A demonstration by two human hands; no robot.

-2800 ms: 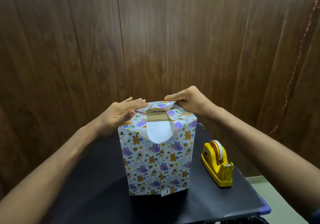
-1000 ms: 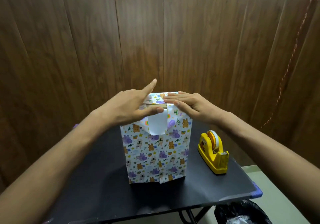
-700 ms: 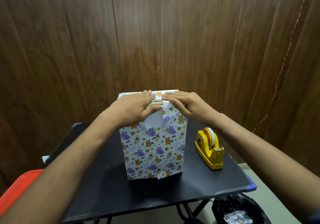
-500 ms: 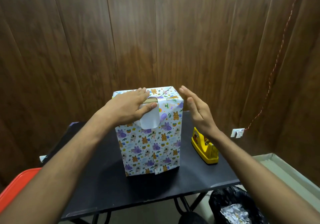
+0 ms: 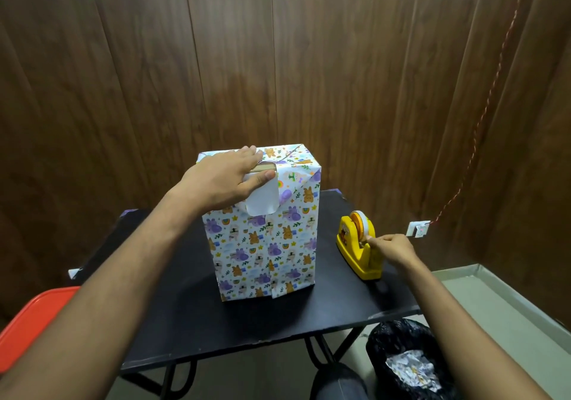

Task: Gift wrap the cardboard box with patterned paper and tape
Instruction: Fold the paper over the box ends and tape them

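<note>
One left hand (image 5: 223,180) presses atop the box (image 5: 265,229); right hand (image 5: 394,249) pinches tape.

Your left hand (image 5: 224,180) lies flat on top of the wrapped box (image 5: 265,239), thumb pressing a loose white paper flap (image 5: 262,202) against its front. The box stands upright on the black table (image 5: 185,307). At its 3 o'clock, your right hand (image 5: 392,246) pinches the tape end at the yellow tape dispenser (image 5: 358,245).
</note>
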